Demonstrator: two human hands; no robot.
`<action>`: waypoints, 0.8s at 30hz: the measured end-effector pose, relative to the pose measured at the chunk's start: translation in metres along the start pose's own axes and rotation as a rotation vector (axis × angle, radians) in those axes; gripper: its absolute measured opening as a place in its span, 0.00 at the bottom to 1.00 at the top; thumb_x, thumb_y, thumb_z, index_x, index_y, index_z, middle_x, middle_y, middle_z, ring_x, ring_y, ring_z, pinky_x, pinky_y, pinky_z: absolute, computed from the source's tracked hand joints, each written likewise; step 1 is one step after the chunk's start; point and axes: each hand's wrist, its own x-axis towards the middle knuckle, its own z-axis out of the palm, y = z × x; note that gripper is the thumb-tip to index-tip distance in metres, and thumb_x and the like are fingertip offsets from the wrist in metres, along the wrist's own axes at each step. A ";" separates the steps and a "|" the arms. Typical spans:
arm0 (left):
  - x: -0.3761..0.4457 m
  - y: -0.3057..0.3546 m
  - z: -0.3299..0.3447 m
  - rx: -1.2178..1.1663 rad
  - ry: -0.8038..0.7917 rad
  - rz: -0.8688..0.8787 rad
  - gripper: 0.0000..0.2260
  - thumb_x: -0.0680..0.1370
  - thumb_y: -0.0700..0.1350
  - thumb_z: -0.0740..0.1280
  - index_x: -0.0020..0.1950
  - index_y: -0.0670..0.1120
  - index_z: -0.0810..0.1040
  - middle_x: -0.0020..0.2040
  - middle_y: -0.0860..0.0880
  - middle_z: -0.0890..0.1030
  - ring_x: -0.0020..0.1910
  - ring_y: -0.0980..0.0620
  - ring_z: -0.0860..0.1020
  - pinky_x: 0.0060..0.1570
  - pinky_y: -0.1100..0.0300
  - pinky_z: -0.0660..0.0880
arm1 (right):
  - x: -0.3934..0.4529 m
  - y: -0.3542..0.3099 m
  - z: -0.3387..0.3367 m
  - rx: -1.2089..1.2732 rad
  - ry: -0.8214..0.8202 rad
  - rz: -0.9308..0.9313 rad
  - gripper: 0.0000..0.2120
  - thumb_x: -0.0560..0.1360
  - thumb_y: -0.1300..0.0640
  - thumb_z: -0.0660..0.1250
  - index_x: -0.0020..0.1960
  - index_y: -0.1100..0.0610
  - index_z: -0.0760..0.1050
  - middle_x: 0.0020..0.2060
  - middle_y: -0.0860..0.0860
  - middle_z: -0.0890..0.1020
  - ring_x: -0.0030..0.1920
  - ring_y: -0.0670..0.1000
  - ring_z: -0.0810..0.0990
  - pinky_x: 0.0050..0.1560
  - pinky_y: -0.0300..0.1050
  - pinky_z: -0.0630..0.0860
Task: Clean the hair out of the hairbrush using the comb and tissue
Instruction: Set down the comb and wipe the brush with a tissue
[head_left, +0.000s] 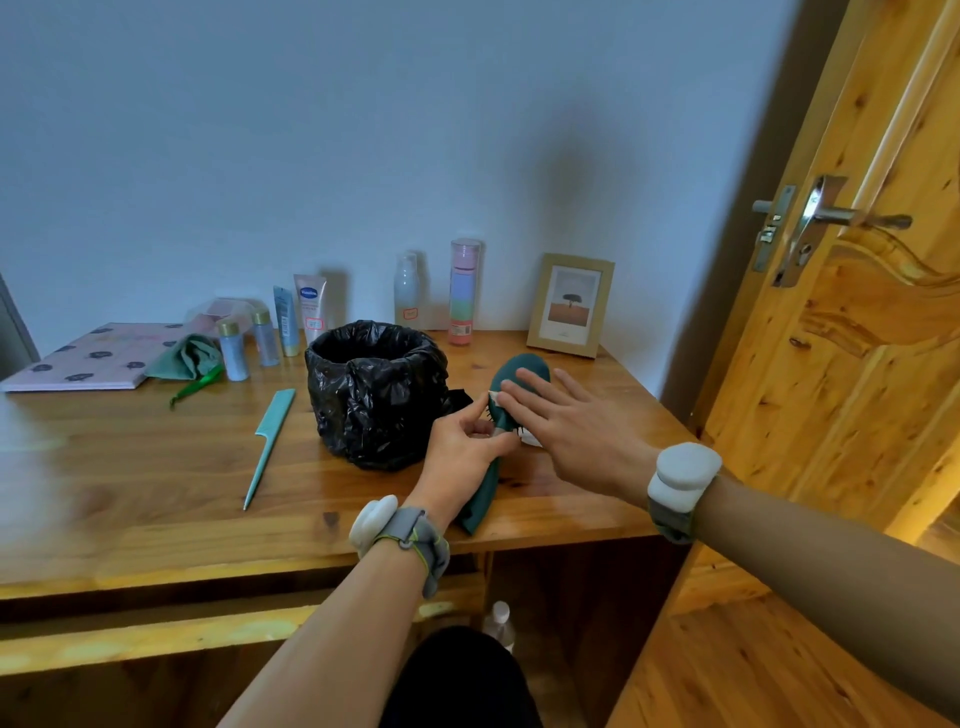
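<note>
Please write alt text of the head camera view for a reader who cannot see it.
The left hand holds a dark green hairbrush at its neck, while the open right hand presses a white tissue on it. A black-lined bin and a teal comb stand to the left on the wooden table.

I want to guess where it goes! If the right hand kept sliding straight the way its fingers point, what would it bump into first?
The right hand lies flat over the hairbrush, fingers pointing up-left. Going on, it would probably meet the black bin bag first, though depth is hard to judge.
</note>
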 end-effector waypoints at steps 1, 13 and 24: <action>0.000 0.000 0.000 0.000 0.000 0.000 0.33 0.72 0.39 0.76 0.75 0.48 0.69 0.39 0.51 0.79 0.35 0.61 0.76 0.37 0.69 0.73 | -0.002 0.002 0.001 -0.014 0.008 -0.012 0.38 0.74 0.66 0.54 0.81 0.54 0.46 0.80 0.52 0.51 0.80 0.53 0.43 0.79 0.57 0.44; 0.000 0.004 0.002 0.032 0.017 -0.001 0.35 0.71 0.38 0.77 0.75 0.48 0.68 0.41 0.49 0.80 0.34 0.61 0.77 0.36 0.69 0.74 | 0.019 0.029 -0.004 0.145 -0.029 0.343 0.36 0.77 0.67 0.56 0.81 0.55 0.46 0.81 0.50 0.51 0.80 0.51 0.47 0.78 0.55 0.51; -0.001 0.003 0.003 0.041 0.007 0.001 0.35 0.71 0.38 0.76 0.76 0.45 0.66 0.42 0.49 0.81 0.37 0.61 0.78 0.40 0.71 0.75 | 0.031 0.026 -0.006 0.052 -0.054 0.226 0.37 0.76 0.67 0.57 0.81 0.53 0.47 0.80 0.51 0.52 0.80 0.53 0.46 0.79 0.57 0.49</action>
